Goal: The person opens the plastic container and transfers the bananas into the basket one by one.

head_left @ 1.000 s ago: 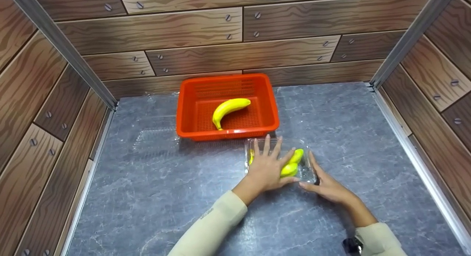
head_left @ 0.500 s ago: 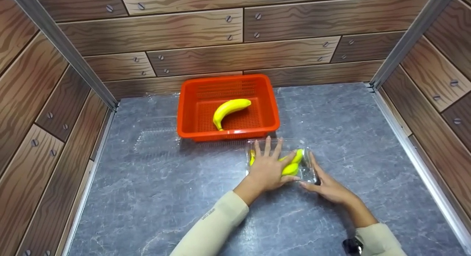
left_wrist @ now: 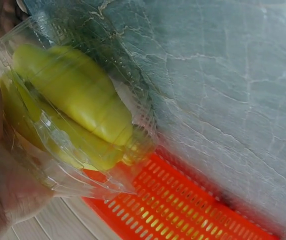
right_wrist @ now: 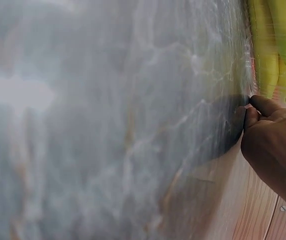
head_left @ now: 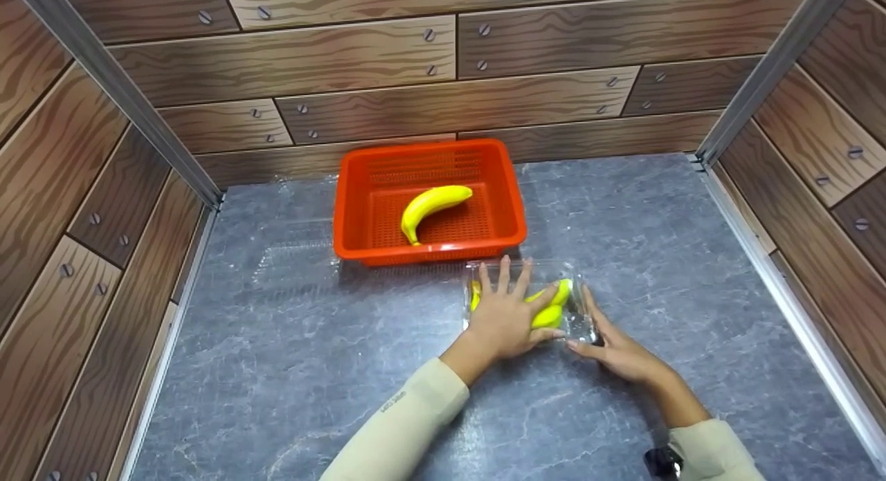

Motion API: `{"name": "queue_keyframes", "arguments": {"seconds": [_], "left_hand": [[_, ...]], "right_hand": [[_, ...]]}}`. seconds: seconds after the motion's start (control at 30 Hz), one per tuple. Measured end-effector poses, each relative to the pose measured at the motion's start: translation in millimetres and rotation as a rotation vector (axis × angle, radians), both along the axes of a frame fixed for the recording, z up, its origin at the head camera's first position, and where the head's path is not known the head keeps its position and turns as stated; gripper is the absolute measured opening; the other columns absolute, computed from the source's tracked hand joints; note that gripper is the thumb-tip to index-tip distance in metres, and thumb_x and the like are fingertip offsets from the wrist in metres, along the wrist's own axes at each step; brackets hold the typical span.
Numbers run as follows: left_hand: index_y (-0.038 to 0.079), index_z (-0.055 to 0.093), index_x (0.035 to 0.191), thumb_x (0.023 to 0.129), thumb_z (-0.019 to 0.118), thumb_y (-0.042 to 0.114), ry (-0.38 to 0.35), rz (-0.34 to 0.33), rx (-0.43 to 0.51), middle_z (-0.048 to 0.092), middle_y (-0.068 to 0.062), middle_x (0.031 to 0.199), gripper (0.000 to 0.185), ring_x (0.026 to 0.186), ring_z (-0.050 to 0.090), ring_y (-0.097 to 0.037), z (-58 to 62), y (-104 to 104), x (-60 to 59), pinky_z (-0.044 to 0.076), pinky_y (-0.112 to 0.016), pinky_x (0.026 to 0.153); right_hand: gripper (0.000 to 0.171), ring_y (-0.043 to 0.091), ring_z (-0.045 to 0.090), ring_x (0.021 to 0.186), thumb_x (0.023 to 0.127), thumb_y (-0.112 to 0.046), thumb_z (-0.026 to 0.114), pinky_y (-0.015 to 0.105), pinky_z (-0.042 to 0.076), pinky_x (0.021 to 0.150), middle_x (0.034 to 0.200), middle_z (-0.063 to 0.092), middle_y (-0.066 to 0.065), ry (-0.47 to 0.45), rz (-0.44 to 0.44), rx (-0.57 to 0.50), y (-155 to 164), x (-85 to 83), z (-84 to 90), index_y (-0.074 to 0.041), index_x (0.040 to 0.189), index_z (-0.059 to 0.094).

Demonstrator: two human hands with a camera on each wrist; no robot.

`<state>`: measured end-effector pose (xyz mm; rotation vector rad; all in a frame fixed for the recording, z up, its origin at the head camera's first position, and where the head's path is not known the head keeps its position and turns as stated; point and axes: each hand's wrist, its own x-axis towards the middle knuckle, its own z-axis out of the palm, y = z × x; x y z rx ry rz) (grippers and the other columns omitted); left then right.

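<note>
"Where is passage blocked?"
"From above, the clear box (head_left: 580, 320) is covered by the left hand (head_left: 502, 322); its right end is flanked by the right hand (head_left: 619, 349). Beyond its left part, the way is barred by the red basket (head_left: 387, 252), then by clear plastic (head_left: 294, 259) farther left."
"And room?"
"Wide tabletop (head_left: 664, 239) is left open right of the basket."

The bench (head_left: 311, 398) has a grey, marble-patterned top crossed by pale veins, with a few tan streaks and a soft shine. Toward its far edge stands a red basket (head_left: 342, 204). Just in front of the basket's right corner sits a clear container (head_left: 580, 323). Thin transparent plastic (head_left: 294, 259), its outline hard to make out, lies beside the basket on the left.
</note>
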<state>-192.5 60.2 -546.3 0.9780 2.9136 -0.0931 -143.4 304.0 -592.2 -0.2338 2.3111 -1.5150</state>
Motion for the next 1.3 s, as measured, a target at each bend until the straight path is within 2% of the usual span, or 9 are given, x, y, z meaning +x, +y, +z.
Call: {"name": "queue_keyframes", "arguments": {"seconds": [0.33,0.83,1.3], "left_hand": [[0.050,0.014,0.169,0.097,0.022,0.088,-0.027,0.005,0.009,0.011,-0.011,0.182,0.082,0.166,0.011,-0.051,0.7,1.2,-0.2,0.016,-0.080,0.127],[0.052,0.010,0.169,0.100,0.028,0.085,-0.067,0.021,0.021,0.008,-0.010,0.182,0.078,0.166,0.009,-0.050,-0.2,2.2,-1.1,0.011,-0.080,0.128],[0.052,0.010,0.169,0.098,0.017,0.088,-0.041,0.017,-0.017,0.010,-0.010,0.182,0.080,0.166,0.013,-0.050,1.9,2.8,-1.2,0.016,-0.079,0.127]], "right_hand": [[0.107,0.056,-0.010,0.163,0.103,-0.027,0.068,0.082,-0.006,0.123,0.179,-0.014,0.020,0.007,0.000,0.007,0.7,-0.1,0.2,-0.020,0.172,-0.014],[0.109,0.056,-0.014,0.162,0.103,-0.025,0.068,0.081,-0.009,0.124,0.178,-0.018,0.020,-0.054,-0.016,-0.026,-0.3,-1.6,2.0,-0.021,0.171,-0.017],[0.108,0.054,-0.017,0.163,0.102,-0.025,0.069,0.081,-0.013,0.123,0.179,-0.019,0.016,-0.018,-0.005,-0.042,-0.2,-1.7,-2.2,-0.017,0.171,-0.013]]}}
